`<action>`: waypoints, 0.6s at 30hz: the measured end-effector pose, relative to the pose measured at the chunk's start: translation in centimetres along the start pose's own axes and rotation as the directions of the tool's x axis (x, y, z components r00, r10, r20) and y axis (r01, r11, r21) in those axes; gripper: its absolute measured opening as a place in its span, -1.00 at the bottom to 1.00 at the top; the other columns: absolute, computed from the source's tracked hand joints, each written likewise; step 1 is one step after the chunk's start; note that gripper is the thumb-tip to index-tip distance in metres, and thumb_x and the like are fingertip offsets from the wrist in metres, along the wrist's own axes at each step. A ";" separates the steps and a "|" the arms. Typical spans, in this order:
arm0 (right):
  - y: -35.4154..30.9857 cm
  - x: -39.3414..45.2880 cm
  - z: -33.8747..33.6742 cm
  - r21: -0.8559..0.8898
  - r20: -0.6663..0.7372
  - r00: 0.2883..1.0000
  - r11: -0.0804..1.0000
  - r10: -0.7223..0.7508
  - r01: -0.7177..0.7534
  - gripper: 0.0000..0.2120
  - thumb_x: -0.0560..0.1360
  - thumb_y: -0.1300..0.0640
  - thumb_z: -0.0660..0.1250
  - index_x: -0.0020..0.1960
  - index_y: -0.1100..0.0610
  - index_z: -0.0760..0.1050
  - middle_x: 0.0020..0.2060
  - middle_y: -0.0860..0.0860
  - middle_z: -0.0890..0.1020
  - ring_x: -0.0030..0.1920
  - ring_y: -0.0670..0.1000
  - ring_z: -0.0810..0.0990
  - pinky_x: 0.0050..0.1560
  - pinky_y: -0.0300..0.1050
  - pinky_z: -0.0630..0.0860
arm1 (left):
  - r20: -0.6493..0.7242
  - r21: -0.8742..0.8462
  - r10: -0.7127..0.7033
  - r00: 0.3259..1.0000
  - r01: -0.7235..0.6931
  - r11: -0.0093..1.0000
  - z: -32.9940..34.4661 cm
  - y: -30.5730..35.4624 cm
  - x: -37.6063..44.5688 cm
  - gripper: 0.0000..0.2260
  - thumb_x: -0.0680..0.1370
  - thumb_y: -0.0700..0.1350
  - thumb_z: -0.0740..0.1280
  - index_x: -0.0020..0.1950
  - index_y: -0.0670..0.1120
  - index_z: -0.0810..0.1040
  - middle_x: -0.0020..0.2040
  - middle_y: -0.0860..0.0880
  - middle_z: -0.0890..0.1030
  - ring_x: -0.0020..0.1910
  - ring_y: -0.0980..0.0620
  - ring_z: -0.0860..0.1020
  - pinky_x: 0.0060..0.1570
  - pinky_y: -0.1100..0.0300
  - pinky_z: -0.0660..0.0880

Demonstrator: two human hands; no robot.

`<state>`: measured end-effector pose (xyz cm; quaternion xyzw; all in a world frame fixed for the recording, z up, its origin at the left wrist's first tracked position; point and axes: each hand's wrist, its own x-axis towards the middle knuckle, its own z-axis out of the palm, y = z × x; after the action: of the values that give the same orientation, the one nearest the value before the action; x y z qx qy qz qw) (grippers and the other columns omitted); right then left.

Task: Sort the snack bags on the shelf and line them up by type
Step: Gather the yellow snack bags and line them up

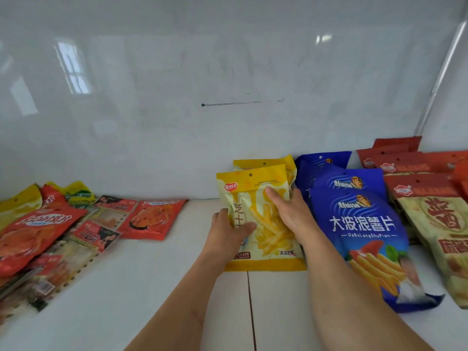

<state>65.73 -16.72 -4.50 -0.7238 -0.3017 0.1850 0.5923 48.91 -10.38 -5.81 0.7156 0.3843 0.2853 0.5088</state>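
A yellow fries bag [268, 239] leans at the middle of the white shelf [152, 287], with a second yellow bag [268, 163] behind it. My left hand [228, 231] grips the front bag's left edge, thumb across its face. My right hand [288, 211] lies on the bag's right side, fingers spread over its front. To the right stand blue chip bags [359, 224] in a row, then red-topped beige bags [435, 214]. At the left lies a loose pile of red and orange bags [38, 234] and an orange bag [152, 219].
A glossy white wall [228, 84] closes the back of the shelf. Small red-and-black packets [96, 236] and a clear strip of packets [58, 274] lie in the left pile. A seam [249, 300] runs down the shelf in front of the yellow bag.
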 end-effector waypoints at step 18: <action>0.2 2.5 1.2 -0.351 -0.075 0.995 0.936 -0.060 0.030 -0.22 0.45 -0.27 0.39 0.45 0.18 0.25 0.34 0.12 0.50 0.33 0.18 0.49 0.25 0.02 0.47 | -0.150 0.067 -0.067 0.986 0.078 0.995 1.7 1.0 0.3 -0.63 0.48 0.07 0.49 0.14 -0.01 0.42 0.06 0.00 0.63 0.05 -0.04 0.62 0.06 -0.03 0.60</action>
<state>66.92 -14.16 -4.74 -0.8175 -0.3208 0.0841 0.4709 50.73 -11.19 -5.38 0.6961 0.4570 0.3046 0.4625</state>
